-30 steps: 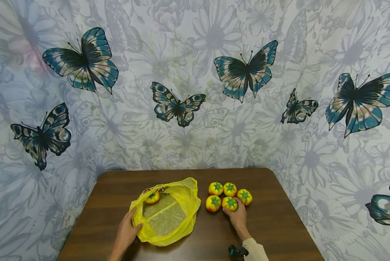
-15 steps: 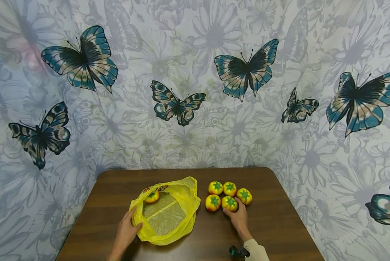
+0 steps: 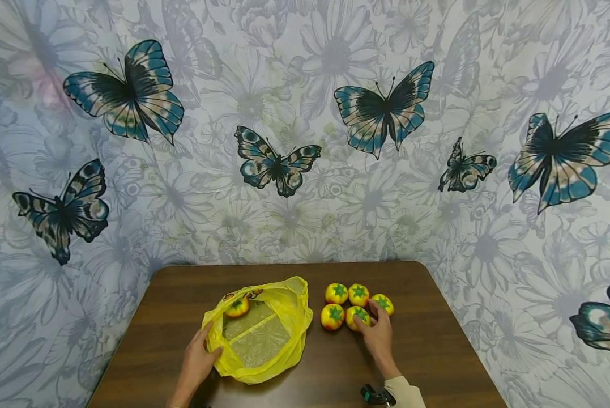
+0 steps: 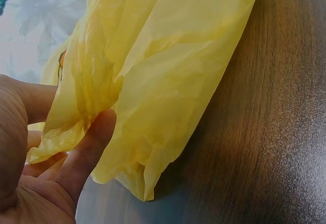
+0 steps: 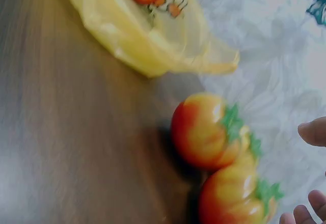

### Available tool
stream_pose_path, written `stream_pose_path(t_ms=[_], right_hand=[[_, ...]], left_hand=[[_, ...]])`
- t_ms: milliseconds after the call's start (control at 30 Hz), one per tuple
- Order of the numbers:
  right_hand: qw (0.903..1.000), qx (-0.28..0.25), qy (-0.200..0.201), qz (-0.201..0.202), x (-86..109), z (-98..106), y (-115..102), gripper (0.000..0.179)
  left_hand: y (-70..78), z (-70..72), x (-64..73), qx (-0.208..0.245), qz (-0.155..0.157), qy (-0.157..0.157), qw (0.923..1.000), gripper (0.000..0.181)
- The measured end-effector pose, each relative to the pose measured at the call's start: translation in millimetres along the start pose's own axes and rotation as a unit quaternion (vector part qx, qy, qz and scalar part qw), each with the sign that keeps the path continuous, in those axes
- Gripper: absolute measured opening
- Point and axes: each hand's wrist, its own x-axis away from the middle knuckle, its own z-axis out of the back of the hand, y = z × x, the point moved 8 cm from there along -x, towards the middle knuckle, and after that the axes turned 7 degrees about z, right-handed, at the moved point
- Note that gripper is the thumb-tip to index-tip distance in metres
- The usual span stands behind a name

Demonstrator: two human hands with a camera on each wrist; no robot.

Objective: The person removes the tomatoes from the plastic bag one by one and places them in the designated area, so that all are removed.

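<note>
A yellow plastic bag (image 3: 305, 340) lies with its mouth wide on the table. My left hand (image 3: 196, 360) pinches its near-left rim; in the left wrist view the thumb (image 4: 97, 132) presses the thin film against the fingers behind it. One yellow-red tomato (image 3: 237, 306) with a green top sits inside the bag. Several more stand grouped to the bag's right. Over the group's near right side is my right hand (image 3: 378, 339), thumb and fingers spread, by the front tomato (image 3: 357, 321). In the right wrist view, its thumb (image 5: 314, 131) appears apart from the tomatoes.
The brown wooden table (image 3: 427, 362) reaches back to a wall (image 3: 366, 226) papered with flowers and butterflies. The far-right tomato (image 3: 383, 301) is partly covered by my right hand. A black band (image 3: 377, 395) is on the right wrist.
My right hand has loosened from around the front tomato and shifted slightly right, its fingers spreading. The tomatoes keep their places. My left hand and the bag stay put.
</note>
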Motion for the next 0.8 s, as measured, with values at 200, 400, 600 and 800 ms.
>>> stream_pose_path(t_ms=[200,400,600,800], right_hand=[[0.9992,-0.027,-0.007,0.029,0.6,-4.6,-31.4,0.061],[0.9965,-0.06,-0.024,0.053,4.8,-15.4,-60.0,0.054],[0.9942,-0.072,-0.043,0.067,11.5,-28.0,-85.1,0.051],[0.9904,-0.081,-0.09,0.067,24.9,-39.8,-133.3,0.052]], left_hand=[[1.2,1.3,0.1,0.001,-0.002,0.001,1.0,0.075],[1.6,1.2,-0.5,0.002,0.002,-0.005,1.0,0.075],[2.2,1.1,0.2,0.004,0.011,-0.009,0.9999,0.075],[3.3,2.3,-0.2,0.005,0.005,-0.007,1.0,0.075]])
